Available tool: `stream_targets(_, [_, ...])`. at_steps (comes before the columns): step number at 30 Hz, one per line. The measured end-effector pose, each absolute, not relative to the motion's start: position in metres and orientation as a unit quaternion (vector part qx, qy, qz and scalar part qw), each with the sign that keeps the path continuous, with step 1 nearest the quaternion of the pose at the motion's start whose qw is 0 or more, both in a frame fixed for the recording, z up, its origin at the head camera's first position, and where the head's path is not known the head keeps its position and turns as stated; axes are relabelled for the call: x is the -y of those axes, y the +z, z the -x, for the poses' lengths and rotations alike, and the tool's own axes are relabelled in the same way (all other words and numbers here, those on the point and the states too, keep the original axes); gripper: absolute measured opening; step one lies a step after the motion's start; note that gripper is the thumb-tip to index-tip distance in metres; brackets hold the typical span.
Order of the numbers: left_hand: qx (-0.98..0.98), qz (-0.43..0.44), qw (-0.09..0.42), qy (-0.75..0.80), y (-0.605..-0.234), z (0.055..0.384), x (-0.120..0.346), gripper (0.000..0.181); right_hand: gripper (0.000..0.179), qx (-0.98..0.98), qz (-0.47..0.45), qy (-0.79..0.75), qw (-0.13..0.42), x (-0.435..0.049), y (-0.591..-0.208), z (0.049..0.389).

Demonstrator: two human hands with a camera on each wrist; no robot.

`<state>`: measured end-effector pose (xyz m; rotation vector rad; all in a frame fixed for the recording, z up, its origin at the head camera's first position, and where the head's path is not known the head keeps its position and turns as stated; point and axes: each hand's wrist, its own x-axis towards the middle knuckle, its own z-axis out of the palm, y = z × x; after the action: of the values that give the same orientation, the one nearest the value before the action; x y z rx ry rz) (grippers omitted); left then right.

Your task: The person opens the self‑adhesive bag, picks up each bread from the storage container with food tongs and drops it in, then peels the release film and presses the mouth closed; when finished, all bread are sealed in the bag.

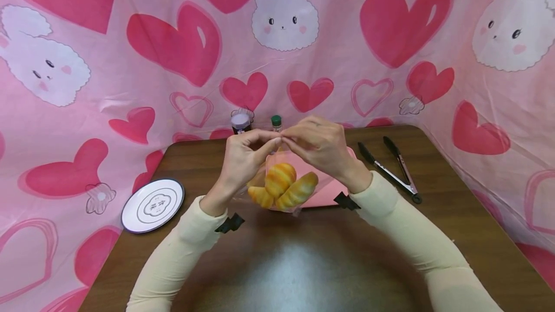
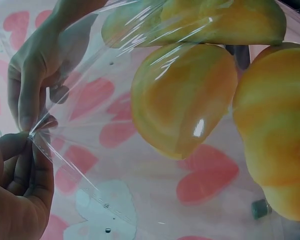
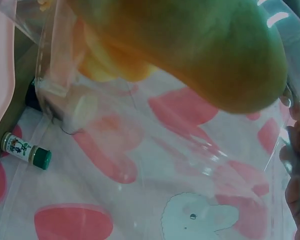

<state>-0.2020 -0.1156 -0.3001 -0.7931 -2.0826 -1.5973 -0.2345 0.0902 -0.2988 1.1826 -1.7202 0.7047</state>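
Observation:
My left hand (image 1: 247, 155) and right hand (image 1: 321, 143) meet fingertip to fingertip above the table, both pinching the gathered top of a clear plastic bag (image 3: 55, 95). The bag hangs below the hands, its film pulled into creases toward the pinch in the left wrist view. Inside it are several golden bread rolls: a ridged croissant-like roll (image 1: 281, 179), a longer roll with a browned-green end (image 1: 299, 190) and a smaller yellow one (image 1: 260, 196). Behind the bag is a pink tray (image 1: 331, 189), partly covered by the right hand and the bread.
A white plate (image 1: 132, 213) with a dark rim lies at the table's left edge. Black-tipped tongs (image 1: 396, 177) lie spread at the right. At the back stand a green-capped bottle (image 1: 276, 122) and a pale-lidded jar (image 1: 240, 122), near a pink heart-patterned cloth (image 1: 243, 52).

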Motion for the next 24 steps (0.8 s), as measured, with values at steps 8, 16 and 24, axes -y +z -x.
stream_targets(8, [0.754, 0.289, 0.192, -0.558, -0.3017, 0.2019, 0.1161, 0.016, 0.021, 0.692, -0.486, 0.281, 0.454, -0.0914, -0.3000, 0.2358])
stream_targets(16, [0.751, 0.284, 0.170, -0.572, -0.3043, 0.2006, 0.1128, 0.017, 0.011, 0.702, -0.467, 0.283, 0.458, -0.0902, -0.3009, 0.2345])
stream_targets(24, [0.749, 0.271, 0.168, -0.581, -0.3048, 0.1995, 0.1096, 0.017, 0.004, 0.707, -0.443, 0.305, 0.459, -0.0841, -0.3003, 0.2364])
